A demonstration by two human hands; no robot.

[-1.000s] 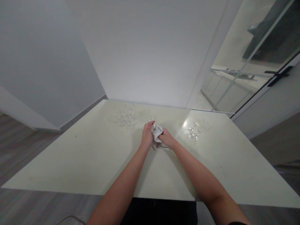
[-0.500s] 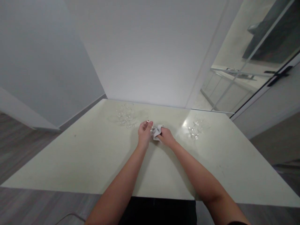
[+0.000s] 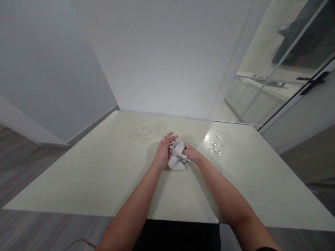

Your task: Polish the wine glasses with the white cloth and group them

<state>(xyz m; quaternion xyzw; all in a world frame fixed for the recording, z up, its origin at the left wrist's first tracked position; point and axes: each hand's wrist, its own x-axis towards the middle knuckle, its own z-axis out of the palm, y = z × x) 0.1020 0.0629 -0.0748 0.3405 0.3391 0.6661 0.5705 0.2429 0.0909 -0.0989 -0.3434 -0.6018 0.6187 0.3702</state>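
Observation:
Over the middle of the table, my left hand (image 3: 163, 152) is curled around a clear, shiny piece (image 3: 172, 142), its fingertips bent. The exact kind of that piece is too small to make out. My right hand (image 3: 191, 152) grips a crumpled white cloth (image 3: 176, 163), which bunches between both hands and touches the clear piece. Part of the right fingers is hidden in the cloth. A loose pile of thin clear pieces (image 3: 141, 129) lies on the table beyond and left of my hands. Another pile of clear pieces (image 3: 218, 143) lies to the right.
The pale table (image 3: 86, 184) reaches back to a white wall panel (image 3: 167, 69). At the right stand a glass-paned partition (image 3: 251, 94) and a door with a black handle (image 3: 315, 83). A cable (image 3: 81, 240) lies on the floor at lower left.
The cloth has spread and hangs lower, with more of it showing between my hands. My left hand has turned and moved slightly right, and my right hand has shifted a little right.

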